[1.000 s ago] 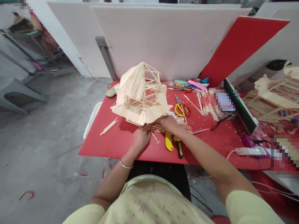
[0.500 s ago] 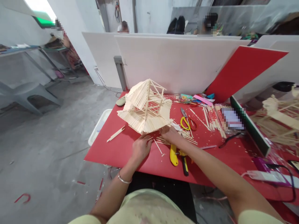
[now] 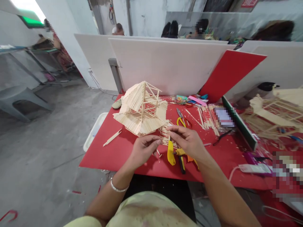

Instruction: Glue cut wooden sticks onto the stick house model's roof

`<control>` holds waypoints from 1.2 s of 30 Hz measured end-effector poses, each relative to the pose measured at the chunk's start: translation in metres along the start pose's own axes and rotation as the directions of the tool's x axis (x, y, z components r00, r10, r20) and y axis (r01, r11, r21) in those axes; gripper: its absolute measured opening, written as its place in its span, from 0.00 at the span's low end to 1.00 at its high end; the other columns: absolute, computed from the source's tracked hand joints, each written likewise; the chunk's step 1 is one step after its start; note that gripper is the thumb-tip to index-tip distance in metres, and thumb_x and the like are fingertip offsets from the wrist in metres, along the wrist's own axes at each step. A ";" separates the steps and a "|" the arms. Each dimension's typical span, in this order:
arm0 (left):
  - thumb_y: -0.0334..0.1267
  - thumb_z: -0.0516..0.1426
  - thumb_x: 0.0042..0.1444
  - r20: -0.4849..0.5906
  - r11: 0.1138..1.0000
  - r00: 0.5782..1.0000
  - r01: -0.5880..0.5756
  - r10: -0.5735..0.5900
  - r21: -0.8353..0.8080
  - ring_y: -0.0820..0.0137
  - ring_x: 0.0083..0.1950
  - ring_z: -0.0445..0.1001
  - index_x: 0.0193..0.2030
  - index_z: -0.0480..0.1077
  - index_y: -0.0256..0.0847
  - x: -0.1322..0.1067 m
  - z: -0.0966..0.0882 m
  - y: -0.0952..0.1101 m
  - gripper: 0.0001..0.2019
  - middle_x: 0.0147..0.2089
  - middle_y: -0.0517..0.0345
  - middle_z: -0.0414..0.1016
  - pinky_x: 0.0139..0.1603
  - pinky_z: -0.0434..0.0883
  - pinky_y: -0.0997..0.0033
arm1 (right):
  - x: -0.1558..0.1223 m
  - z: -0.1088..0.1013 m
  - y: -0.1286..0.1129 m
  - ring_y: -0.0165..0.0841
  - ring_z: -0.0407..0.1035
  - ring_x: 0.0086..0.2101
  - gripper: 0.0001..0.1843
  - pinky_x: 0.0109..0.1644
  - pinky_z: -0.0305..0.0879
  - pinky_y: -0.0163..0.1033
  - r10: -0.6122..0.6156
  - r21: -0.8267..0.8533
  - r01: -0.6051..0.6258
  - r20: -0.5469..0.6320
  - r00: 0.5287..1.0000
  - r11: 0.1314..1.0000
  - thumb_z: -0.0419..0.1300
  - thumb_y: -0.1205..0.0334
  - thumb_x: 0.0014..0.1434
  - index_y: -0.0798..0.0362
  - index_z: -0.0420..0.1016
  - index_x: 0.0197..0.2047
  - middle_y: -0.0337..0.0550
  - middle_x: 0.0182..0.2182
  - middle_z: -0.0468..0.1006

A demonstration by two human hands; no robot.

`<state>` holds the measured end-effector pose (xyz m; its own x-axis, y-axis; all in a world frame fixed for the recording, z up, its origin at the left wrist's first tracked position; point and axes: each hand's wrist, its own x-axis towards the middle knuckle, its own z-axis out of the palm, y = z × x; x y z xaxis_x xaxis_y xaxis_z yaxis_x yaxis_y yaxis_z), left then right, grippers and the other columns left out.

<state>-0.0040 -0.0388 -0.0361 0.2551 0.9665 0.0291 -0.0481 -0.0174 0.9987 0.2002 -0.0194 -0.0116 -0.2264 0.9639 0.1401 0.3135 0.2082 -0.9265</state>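
Note:
In front of me stands a model with a pointed roof, built of pale wooden sticks; one roof side shows bare framing. My left hand is just before its near edge, thumb and fingertips drawn together. To the right, my right hand pinches above loose sticks, close to the model's right corner. Whatever is between the fingertips of either hand is too small to make out. Below the right fingers lies a yellow-handled tool, beside a black-and-yellow handle.
Scissors with a yellow handle lie behind my right hand. Bundled sticks and a phone are farther right. A few sticks lie left on the red tabletop. White boards stand along the back.
Both hands have drawn back from the model's near edge and risen toward me; the right hand moved right over the tools. The view has shifted somewhat to the right.

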 end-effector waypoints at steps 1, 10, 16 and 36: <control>0.48 0.61 0.58 0.004 0.999 1.000 0.017 -0.017 -0.038 0.78 0.20 0.64 0.41 0.78 0.36 0.004 0.001 0.005 0.16 0.25 0.58 0.74 0.22 0.61 0.77 | 0.003 0.006 -0.006 0.30 0.74 0.30 0.17 0.34 0.70 0.34 -0.007 0.052 0.010 -0.049 0.999 0.999 0.59 0.50 0.62 0.53 0.78 0.46 0.40 0.31 0.80; 0.50 0.64 0.53 -0.115 0.967 0.992 0.020 -0.050 -0.252 0.80 0.17 0.63 0.37 0.79 0.36 0.024 -0.018 0.017 0.17 0.27 0.54 0.77 0.15 0.55 0.79 | 0.042 0.040 -0.021 0.32 0.75 0.36 0.11 0.39 0.70 0.34 -0.253 -0.075 0.243 -0.204 0.946 0.967 0.59 0.55 0.63 0.51 0.79 0.38 0.41 0.36 0.81; 0.43 0.70 0.44 -0.281 0.951 0.957 -0.024 -0.068 -0.310 0.80 0.16 0.64 0.35 0.78 0.35 0.035 -0.030 0.022 0.15 0.23 0.60 0.73 0.13 0.56 0.81 | 0.059 0.049 -0.030 0.32 0.75 0.38 0.11 0.44 0.69 0.36 -0.322 -0.131 0.303 -0.171 0.931 0.944 0.58 0.55 0.64 0.50 0.79 0.39 0.40 0.37 0.81; 0.33 0.69 0.44 -0.188 0.719 0.960 0.020 -0.209 -0.695 0.85 0.20 0.63 0.38 0.75 0.32 0.061 -0.054 0.029 0.14 0.32 0.58 0.76 0.15 0.58 0.85 | 0.100 0.086 -0.023 0.35 0.71 0.46 0.15 0.51 0.69 0.41 -0.526 -0.462 0.375 -0.258 0.810 0.804 0.55 0.57 0.66 0.48 0.77 0.52 0.45 0.42 0.79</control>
<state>-0.0415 0.0333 -0.0072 0.0732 0.9793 -0.1887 -0.7002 0.1852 0.6895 0.0911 0.0576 -0.0061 -0.1102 0.7143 0.6911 0.5932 0.6052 -0.5309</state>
